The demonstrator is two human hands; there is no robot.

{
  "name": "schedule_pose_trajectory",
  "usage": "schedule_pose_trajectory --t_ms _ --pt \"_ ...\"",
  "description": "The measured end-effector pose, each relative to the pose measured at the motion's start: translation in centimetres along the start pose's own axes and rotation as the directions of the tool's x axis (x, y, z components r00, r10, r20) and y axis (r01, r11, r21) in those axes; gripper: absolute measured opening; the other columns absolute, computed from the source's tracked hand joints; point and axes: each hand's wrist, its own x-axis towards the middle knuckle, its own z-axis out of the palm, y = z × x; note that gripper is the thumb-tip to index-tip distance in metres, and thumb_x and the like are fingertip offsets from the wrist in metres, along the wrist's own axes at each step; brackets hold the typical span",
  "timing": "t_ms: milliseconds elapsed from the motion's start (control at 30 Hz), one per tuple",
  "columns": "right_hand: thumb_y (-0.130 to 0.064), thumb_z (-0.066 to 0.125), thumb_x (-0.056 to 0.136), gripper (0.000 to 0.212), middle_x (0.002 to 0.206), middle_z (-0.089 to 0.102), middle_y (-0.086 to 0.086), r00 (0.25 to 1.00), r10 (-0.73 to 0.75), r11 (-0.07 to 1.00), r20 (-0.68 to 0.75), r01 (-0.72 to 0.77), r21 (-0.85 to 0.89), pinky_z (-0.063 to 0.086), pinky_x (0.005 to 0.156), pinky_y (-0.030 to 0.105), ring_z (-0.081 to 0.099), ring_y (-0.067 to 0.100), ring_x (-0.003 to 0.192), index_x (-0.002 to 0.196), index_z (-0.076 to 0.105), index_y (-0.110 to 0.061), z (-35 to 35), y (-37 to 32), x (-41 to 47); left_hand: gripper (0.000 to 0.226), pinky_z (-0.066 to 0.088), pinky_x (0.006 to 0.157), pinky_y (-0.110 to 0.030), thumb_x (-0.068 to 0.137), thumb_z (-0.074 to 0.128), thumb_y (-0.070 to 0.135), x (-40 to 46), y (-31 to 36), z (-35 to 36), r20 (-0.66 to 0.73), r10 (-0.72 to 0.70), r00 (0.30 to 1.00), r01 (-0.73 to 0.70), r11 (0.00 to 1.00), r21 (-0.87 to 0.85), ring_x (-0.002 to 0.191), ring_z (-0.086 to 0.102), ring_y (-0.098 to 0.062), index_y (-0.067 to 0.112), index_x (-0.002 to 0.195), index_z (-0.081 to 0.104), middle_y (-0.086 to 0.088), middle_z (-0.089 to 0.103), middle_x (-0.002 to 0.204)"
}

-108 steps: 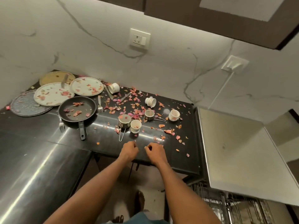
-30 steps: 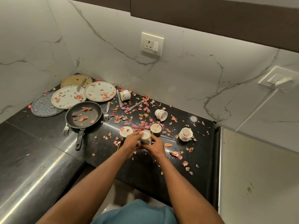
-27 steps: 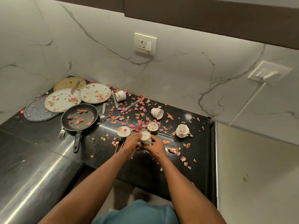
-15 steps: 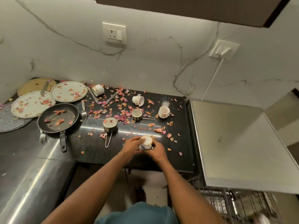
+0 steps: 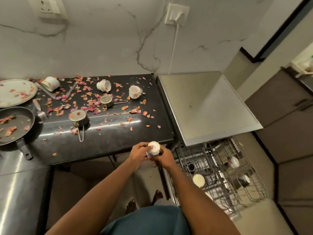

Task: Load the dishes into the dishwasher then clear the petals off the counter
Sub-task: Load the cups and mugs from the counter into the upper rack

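Observation:
Both hands hold a white cup point(image 5: 153, 147) upside down, just off the front edge of the black counter point(image 5: 105, 145). My left hand point(image 5: 138, 154) grips its left side and my right hand point(image 5: 163, 157) its right side. Pink and orange petals point(image 5: 91, 102) are strewn across the counter. Still on it are three white cups point(image 5: 134, 92), two small steel pots point(image 5: 79, 117), a black pan point(image 5: 14, 126), a plate point(image 5: 12, 92) and cutlery point(image 5: 39, 110). The pulled-out dishwasher rack point(image 5: 220, 177) lies to the lower right, with a white dish point(image 5: 199, 180) in it.
The steel dishwasher top point(image 5: 206, 106) adjoins the counter's right end. A power cord point(image 5: 173, 41) runs down the marble wall from a socket. My bare feet point(image 5: 144, 200) stand on the floor between counter and rack. Brown cabinets stand at the far right.
Both hands took a white cup from among the petals, turned it bottom up, and carried it toward me and rightward, past the counter's front edge. The view swung right onto the rack.

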Motion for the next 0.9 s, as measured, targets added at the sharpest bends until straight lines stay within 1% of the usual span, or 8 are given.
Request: schedule_pose_trajectory --t_ms 100,167,233,333,467,633,767,900 --pt "-0.008 0.089 0.075 0.053 0.101 0.074 0.018 0.992 0.120 0.970 0.025 -0.122 0.212 0.060 0.060 0.035 0.069 0.024 0.070 0.122 0.066 -0.012 -1.8 0.9 -1.7 0.023 0.061 0.075 -0.039 0.092 0.069 0.004 0.2 -1.0 1.9 0.030 -0.025 0.999 0.024 0.999 0.033 0.095 0.069 -0.033 0.001 0.115 0.067 -0.022 0.072 0.110" --pt "-0.026 0.094 0.068 0.066 0.107 0.074 0.017 0.981 0.189 0.934 0.053 -0.196 0.299 0.062 0.071 0.037 0.070 0.022 0.079 0.125 0.066 -0.009 -3.2 1.4 -3.0 0.022 0.059 0.082 -0.046 0.092 0.069 0.005 0.5 -1.8 3.3 0.068 -0.050 0.996 0.046 0.997 0.061 0.093 0.069 -0.033 0.003 0.114 0.068 -0.023 0.072 0.110" --pt "-0.028 0.091 0.074 0.063 0.112 0.074 0.017 0.972 0.216 0.893 0.095 -0.236 0.383 0.062 0.083 0.039 0.071 0.023 0.085 0.128 0.066 -0.007 -4.9 2.0 -4.0 0.024 0.057 0.086 -0.049 0.091 0.069 0.007 0.9 -2.6 4.9 0.097 -0.079 0.992 0.068 0.992 0.111 0.090 0.070 -0.034 0.005 0.114 0.070 -0.023 0.073 0.109" --pt "-0.025 0.079 0.090 0.044 0.110 0.075 0.015 0.964 0.239 0.826 0.116 -0.265 0.498 0.058 0.096 0.044 0.069 0.025 0.092 0.127 0.067 -0.005 -7.6 3.0 -5.6 0.025 0.059 0.071 -0.037 0.089 0.070 0.007 1.2 -3.5 7.8 0.113 -0.107 0.988 0.087 0.981 0.172 0.086 0.071 -0.031 0.004 0.113 0.070 -0.021 0.074 0.103" --pt "-0.030 0.073 0.095 0.038 0.108 0.076 0.014 0.962 0.274 0.805 0.010 -0.235 0.544 0.062 0.083 0.036 0.070 0.024 0.089 0.124 0.069 -0.006 -11.5 4.6 -7.4 0.020 0.060 0.071 -0.037 0.090 0.070 0.009 1.0 -4.8 12.6 0.160 -0.136 0.978 0.093 0.963 0.252 0.097 0.073 -0.036 0.008 0.110 0.072 -0.020 0.074 0.106" --pt "-0.034 0.080 0.088 0.045 0.114 0.075 0.018 0.945 0.319 0.767 -0.070 -0.214 0.605 0.062 0.075 0.034 0.071 0.026 0.090 0.122 0.071 -0.006 -16.2 7.6 -9.2 0.018 0.060 0.063 -0.033 0.092 0.069 0.009 0.4 -6.3 18.5 0.207 -0.187 0.960 0.110 0.936 0.333 0.093 0.074 -0.032 0.009 0.110 0.070 -0.016 0.075 0.104" --pt "-0.034 0.084 0.084 0.052 0.110 0.076 0.016 0.938 0.339 0.735 -0.073 -0.215 0.643 0.063 0.081 0.037 0.072 0.026 0.089 0.124 0.069 -0.003 -19.4 9.9 -10.1 0.017 0.058 0.060 -0.031 0.094 0.067 0.010 0.6 -7.7 22.2 0.225 -0.228 0.947 0.123 0.908 0.402 0.083 0.073 -0.027 0.010 0.110 0.069 -0.016 0.074 0.103" --pt "-0.034 0.089 0.078 0.059 0.114 0.074 0.020 0.931 0.347 0.717 -0.112 -0.186 0.672 0.060 0.088 0.044 0.071 0.028 0.086 0.123 0.068 -0.003 -22.4 12.0 -11.0 0.020 0.059 0.063 -0.033 0.095 0.067 0.011 0.8 -9.2 25.9 0.242 -0.266 0.933 0.130 0.878 0.460 0.091 0.073 -0.029 0.011 0.115 0.066 -0.016 0.073 0.106"
